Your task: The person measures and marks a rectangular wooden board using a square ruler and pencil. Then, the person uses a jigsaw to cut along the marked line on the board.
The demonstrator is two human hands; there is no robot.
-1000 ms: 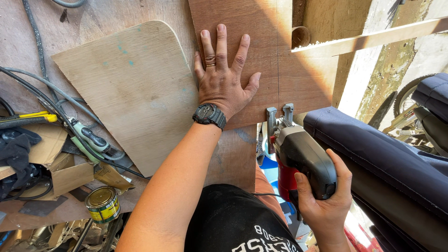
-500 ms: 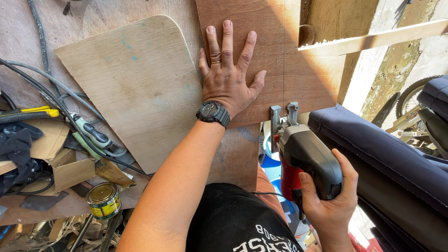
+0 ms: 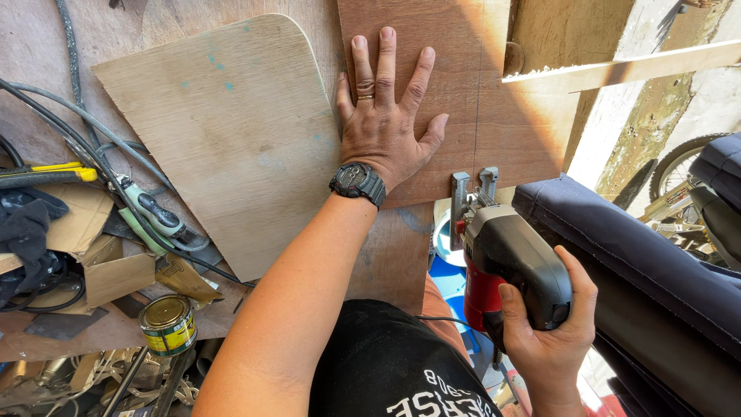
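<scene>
Cluttered workshop table, cables and a tin at left. Left hand flat, fingers spread, pinning reddish plywood sheet; right hand wrapped around jigsaw, shoe at sheet's near edge. Cut apparently at start; next likely needs steady feed along pencil line.

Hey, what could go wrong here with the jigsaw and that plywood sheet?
The left hand lies flat on the plywood sheet close to the pencilled line, so the jigsaw might pass near the thumb. The right hand alone grips the saw, so it may wander. The sheet's edge overhangs and could chatter.
</scene>
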